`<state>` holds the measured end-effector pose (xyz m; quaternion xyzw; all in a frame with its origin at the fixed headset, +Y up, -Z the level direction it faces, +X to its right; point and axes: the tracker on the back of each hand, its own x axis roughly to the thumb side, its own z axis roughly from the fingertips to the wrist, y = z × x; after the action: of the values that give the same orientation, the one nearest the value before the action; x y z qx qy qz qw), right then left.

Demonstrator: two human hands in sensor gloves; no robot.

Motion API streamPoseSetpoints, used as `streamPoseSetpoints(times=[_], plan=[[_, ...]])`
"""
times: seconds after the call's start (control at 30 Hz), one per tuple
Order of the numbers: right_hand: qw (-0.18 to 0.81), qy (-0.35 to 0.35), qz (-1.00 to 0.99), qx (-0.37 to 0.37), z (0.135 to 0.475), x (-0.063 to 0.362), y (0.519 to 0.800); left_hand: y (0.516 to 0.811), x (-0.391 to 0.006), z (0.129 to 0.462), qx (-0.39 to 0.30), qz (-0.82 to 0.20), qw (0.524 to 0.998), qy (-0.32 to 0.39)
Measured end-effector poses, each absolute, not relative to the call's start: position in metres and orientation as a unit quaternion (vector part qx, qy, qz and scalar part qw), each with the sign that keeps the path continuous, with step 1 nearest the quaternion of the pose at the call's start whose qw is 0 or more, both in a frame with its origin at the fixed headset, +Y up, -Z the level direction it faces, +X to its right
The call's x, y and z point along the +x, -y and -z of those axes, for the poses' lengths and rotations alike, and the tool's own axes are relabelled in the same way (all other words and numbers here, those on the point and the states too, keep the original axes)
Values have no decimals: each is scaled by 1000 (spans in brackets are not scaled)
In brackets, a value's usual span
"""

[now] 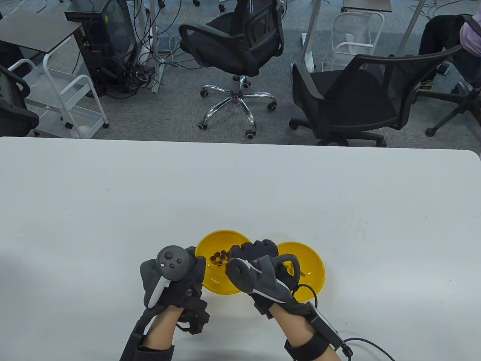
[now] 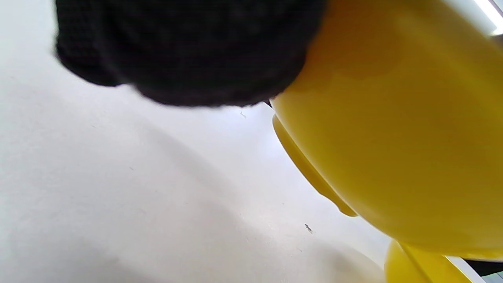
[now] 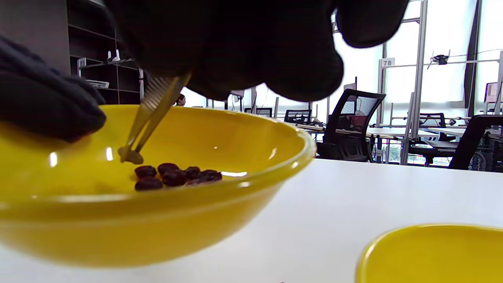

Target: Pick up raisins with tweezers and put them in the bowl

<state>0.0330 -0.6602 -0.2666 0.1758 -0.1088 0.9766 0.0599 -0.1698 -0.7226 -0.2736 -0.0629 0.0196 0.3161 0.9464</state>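
Pinching a pair of tweezers [image 3: 153, 110], the right hand [image 1: 255, 270] hangs over the left bowl [image 1: 214, 278], the tips closed on one raisin [image 3: 131, 156] just above the raisin pile [image 3: 177, 176] inside. Beside it, the left hand [image 1: 173, 278] rests against that bowl's near-left rim; its finger grip cannot be told. A second bowl [image 1: 312, 263] sits just right, on the white table [image 1: 240, 195].

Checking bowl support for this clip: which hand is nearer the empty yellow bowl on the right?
Right. The right hand hangs between the two bowls, overlapping the empty bowl's left edge; the left hand sits beyond the raisin bowl.
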Motion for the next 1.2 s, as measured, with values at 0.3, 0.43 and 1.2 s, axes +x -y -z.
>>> streamPoseSetpoints(times=[0.3,0.43,1.2], plan=[[160,132,-974,87,262,128,660,728,-175,276,-70,-310,947,-38],[174,137,-975,37,262,165,669,729,-177,278,-71,-309,947,-44],[114,84,-989,-43,277,202,711,734,-174,278,-83,-296,950,-50]])
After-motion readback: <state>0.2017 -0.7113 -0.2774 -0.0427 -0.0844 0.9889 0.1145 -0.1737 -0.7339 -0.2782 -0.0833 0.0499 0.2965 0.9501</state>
